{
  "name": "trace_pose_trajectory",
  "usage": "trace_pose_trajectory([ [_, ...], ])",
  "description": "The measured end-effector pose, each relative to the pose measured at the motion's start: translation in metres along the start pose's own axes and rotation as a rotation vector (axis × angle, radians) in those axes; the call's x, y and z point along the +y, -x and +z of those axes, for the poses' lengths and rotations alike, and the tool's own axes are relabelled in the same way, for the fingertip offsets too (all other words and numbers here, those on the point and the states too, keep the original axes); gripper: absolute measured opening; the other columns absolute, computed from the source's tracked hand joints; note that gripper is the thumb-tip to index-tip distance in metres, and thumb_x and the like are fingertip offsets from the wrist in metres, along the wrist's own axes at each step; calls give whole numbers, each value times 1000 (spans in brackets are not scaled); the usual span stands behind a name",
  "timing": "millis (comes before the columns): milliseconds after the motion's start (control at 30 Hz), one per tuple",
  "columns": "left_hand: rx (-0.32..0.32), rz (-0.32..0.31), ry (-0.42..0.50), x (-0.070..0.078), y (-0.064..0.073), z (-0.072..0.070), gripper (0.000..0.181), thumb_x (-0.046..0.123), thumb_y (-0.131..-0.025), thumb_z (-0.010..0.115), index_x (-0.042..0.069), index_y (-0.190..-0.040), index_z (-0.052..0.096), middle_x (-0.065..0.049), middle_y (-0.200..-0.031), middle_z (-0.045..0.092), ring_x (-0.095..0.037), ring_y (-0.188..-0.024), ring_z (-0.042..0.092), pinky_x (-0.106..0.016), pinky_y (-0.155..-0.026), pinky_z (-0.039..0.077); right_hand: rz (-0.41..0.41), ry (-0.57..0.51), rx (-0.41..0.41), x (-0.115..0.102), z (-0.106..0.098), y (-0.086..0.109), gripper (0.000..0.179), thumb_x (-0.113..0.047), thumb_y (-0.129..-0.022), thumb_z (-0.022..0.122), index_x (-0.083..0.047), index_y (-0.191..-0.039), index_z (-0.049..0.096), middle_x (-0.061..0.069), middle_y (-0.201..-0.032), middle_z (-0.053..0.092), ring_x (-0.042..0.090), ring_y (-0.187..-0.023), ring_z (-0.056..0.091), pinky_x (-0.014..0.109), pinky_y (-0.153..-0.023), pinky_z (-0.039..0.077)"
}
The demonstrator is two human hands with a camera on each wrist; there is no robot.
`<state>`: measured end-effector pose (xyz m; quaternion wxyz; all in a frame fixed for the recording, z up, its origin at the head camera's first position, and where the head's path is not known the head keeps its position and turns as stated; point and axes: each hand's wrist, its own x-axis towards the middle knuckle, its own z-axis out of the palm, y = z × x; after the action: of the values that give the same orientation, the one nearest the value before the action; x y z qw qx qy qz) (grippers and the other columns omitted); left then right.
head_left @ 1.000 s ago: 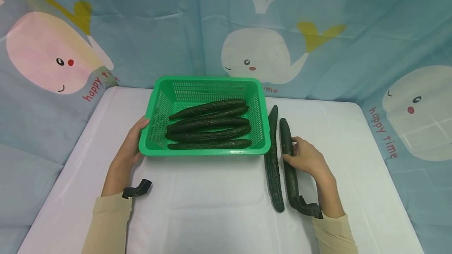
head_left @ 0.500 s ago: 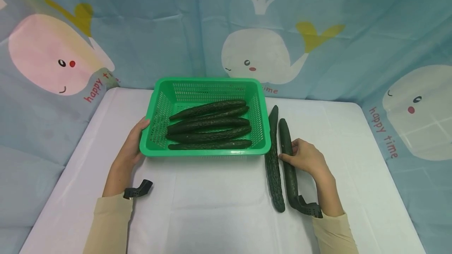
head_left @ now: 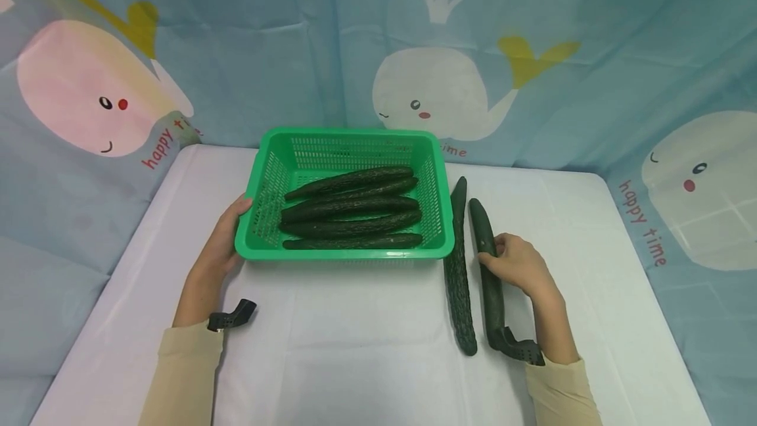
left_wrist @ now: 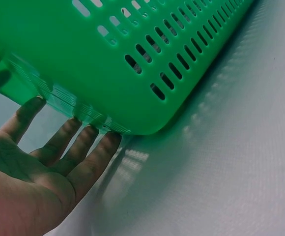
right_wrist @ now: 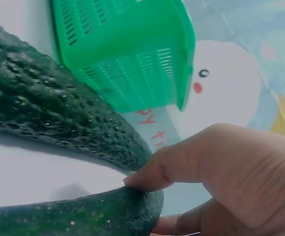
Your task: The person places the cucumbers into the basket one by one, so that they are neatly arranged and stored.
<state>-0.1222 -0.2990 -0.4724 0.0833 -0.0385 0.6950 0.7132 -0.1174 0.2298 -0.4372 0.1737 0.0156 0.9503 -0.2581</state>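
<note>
My right hand (head_left: 520,265) pinches a long dark green cucumber (head_left: 492,301) between thumb and fingers, on the right of the white table. In the right wrist view the thumb (right_wrist: 147,178) lies over the top of this cucumber (right_wrist: 83,216). A second, bumpier cucumber (head_left: 460,294) lies alongside to its left, close to the basket. My left hand (head_left: 223,238) touches the left side of the green plastic basket (head_left: 349,255). Seen from the left wrist, its fingers (left_wrist: 78,152) are fairly straight, with the tips against the basket wall (left_wrist: 69,64).
Several cucumbers (head_left: 349,207) lie side by side in the basket. A blue curtain (head_left: 296,51) printed with whales hangs behind and beside the white-covered table (head_left: 355,347). Each wrist wears a black camera mount, the right one (head_left: 520,349) overlapping the cucumber's near end in the head view.
My right hand and the cucumber it pinches have shifted slightly to the right, widening the gap to the neighbouring cucumber. The left hand and basket stay about where they were.
</note>
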Motion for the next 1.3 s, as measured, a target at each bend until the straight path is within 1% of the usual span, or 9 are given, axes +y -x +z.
trace_pose_trajectory([
  [133,-1,-4,4,-1,1,0,72,51,-111,37,16,-171,19,8,-139,52,-5,-126,55,-12,-98,57,-3,-64,-19,1,-1,1,61,-29,-99,66,16,-139,55,37,-129,66,47,-111,69,56,-86,63],
  [267,4,-3,0,-1,0,0,73,52,-110,37,17,-171,19,10,-142,51,-5,-129,54,-11,-100,55,-17,-116,-33,1,-3,2,63,-28,-100,66,15,-144,51,37,-134,63,50,-120,66,60,-93,62],
  [400,8,-4,-4,-1,-1,1,73,54,-110,37,18,-171,18,9,-146,48,-4,-131,52,-9,-101,54,-26,-147,-41,0,-6,2,63,-29,-101,67,13,-145,51,36,-135,63,49,-123,65,57,-93,62],
  [600,10,8,-8,-2,-2,2,73,53,-110,37,19,-171,17,-3,-158,43,-2,-133,52,-9,-102,54,-33,-189,-28,0,-10,4,64,-28,-102,68,12,-147,49,33,-136,61,47,-124,65,50,-90,64],
  [767,4,12,-1,-3,-2,1,72,51,-110,37,16,-171,18,1,-151,49,-3,-130,55,-11,-101,56,-59,-213,-13,0,-17,9,64,-27,-101,71,8,-150,49,28,-135,64,43,-123,67,44,-88,64],
  [933,-31,19,15,-1,-3,1,72,51,-111,36,16,-171,17,7,-143,50,-7,-129,54,-13,-100,56,-75,-238,49,-3,-23,15,66,-27,-102,71,5,-154,46,30,-142,61,48,-131,62,53,-95,64],
  [1067,-17,-3,6,-3,-1,2,73,53,-111,37,17,-171,16,11,-143,50,-4,-130,53,-11,-101,55,-86,-246,97,-5,-22,20,66,-27,-102,72,4,-154,47,32,-144,61,50,-133,61,61,-101,61],
  [1167,3,-9,4,-4,3,2,74,53,-111,37,16,-171,17,11,-142,51,-2,-129,54,-10,-101,54,-113,-243,120,-8,-21,22,61,-27,-103,72,4,-151,51,30,-140,65,49,-132,63,61,-99,62],
  [1300,-13,2,15,-1,1,2,73,52,-111,37,16,-171,17,9,-143,50,-5,-129,54,-11,-101,55,-185,-237,155,-14,-24,24,56,-23,-105,69,5,-150,52,29,-138,66,46,-128,66,59,-97,63],
])
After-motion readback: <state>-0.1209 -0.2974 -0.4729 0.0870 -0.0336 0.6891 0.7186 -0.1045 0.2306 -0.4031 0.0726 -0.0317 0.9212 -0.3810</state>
